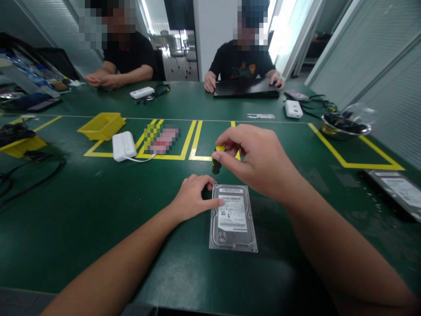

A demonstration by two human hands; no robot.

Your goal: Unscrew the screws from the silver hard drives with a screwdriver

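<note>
A silver hard drive (233, 239) with a white label lies flat on the green table in front of me. My left hand (194, 197) is closed on its far left side, the thumb resting on the label and the fingers at the edge. Between the fingertips of my right hand (259, 160) is a short screwdriver (216, 166) with a yellow and black handle. It points down, and its shaft meets the drive's far left corner. Whether a screw sits under the tip is too small to tell.
Another hard drive (394, 191) lies at the right. Farther off are a yellow tray (102, 126), a white power bank (124, 145) cabled to a blurred phone (164, 140), and a metal bowl (345, 128) of cables. Two people sit across the table, one with hands on a black laptop (246, 88).
</note>
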